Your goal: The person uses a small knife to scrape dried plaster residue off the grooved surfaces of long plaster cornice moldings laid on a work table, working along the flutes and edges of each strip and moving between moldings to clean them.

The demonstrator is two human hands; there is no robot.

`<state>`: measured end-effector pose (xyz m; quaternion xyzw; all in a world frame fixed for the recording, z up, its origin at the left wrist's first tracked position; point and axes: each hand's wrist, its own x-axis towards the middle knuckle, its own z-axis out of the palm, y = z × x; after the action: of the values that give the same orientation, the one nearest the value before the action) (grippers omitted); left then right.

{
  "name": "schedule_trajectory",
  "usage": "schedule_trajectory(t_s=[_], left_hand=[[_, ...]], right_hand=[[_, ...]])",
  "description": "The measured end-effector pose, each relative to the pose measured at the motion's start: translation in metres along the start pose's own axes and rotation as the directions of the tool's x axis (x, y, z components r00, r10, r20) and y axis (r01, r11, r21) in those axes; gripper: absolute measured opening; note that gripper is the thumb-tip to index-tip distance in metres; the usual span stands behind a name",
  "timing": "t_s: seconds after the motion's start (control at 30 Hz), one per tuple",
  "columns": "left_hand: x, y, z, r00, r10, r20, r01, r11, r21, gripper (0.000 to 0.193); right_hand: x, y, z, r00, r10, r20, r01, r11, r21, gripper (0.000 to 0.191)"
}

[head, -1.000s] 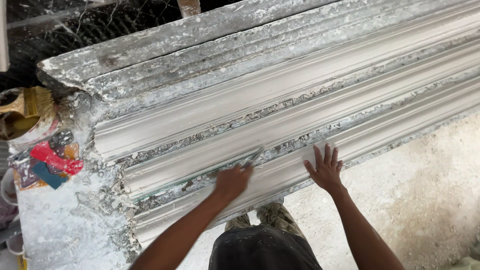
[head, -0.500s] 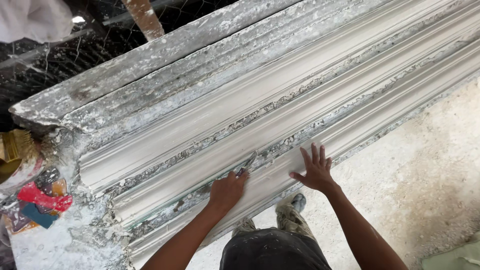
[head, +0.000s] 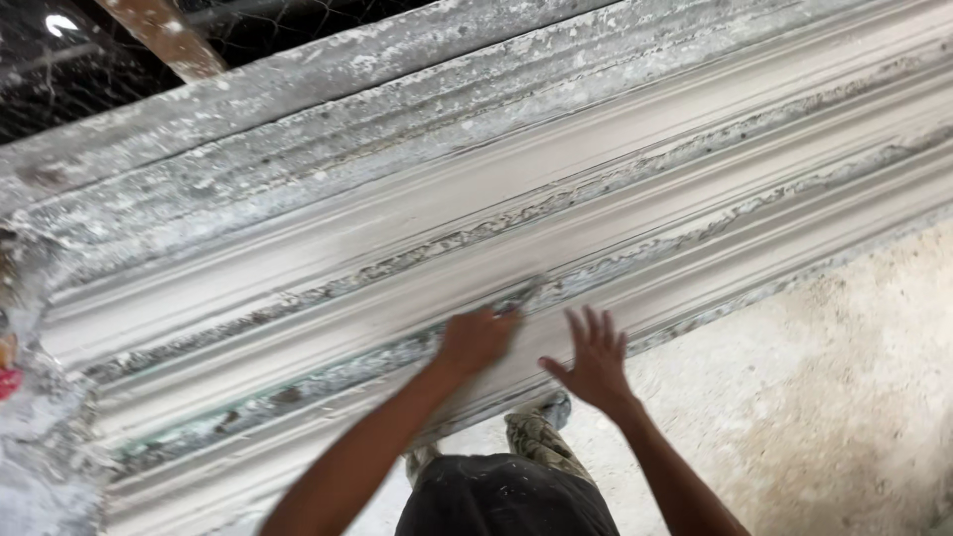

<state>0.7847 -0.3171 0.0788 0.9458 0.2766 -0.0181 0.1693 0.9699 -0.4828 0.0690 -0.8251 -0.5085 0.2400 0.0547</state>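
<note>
From the head camera, the only view I have: my left hand (head: 476, 339) is curled shut around a small flat scraping blade (head: 523, 295), the fingers pressed together in a fist on its handle end, the blade tip lying against a crusted seam of the long white plaster moulding (head: 615, 189); my right hand (head: 596, 355) lies just beside it, fingers spread wide and flat on the lower band of the same moulding, holding nothing.

Set against the picture from a second ago, both hands sit further along the moulding towards its far run; the cluttered end with the red and yellow things has nearly slid out of the left edge, only a red scrap (head: 8, 382) showing now; the two hands have also drawn closer together, near touching where they were well apart; the view has tipped closer to the work, so the ribs fill the frame.

My reading: the scraping is travelling along the seam, with the spread hand following as a steadying rest; the grey-green crust (head: 298, 392) behind the blade and the flecked seam (head: 754, 213) ahead suggest much of the run is not yet cleaned.

Beneath, I see a dark garment (head: 506, 501), patterned footwear (head: 536, 432) and the pale gritty floor (head: 844, 397); wire mesh (head: 60, 89) lies beyond the top edge.
</note>
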Motion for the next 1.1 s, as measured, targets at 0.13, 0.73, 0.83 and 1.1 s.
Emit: schedule_trajectory(t_s=[0.13,0.73,0.83,1.1], left_hand=[[-0.056,-0.057,-0.023,0.987,-0.034,0.156,0.017,0.993,0.113,0.044],[0.2,0.192,0.033,0.997,-0.019,-0.07,0.006,0.985,-0.174,0.035],[0.192,0.188,0.02,0.999,-0.01,0.035,0.016,0.985,-0.169,0.034],[0.097,0.124,-0.019,0.975,-0.066,0.211,0.039,0.991,0.128,0.045]], right_hand=[[0.028,0.131,-0.051,0.993,0.091,-0.07,-0.089,0.996,0.021,0.113],[0.047,0.19,-0.096,0.986,0.141,-0.089,-0.145,0.988,-0.046,0.128],[0.042,0.185,-0.104,0.978,0.164,-0.126,-0.162,0.986,0.027,0.127],[0.04,0.177,-0.115,0.968,0.236,-0.087,-0.23,0.97,0.074,0.125]])
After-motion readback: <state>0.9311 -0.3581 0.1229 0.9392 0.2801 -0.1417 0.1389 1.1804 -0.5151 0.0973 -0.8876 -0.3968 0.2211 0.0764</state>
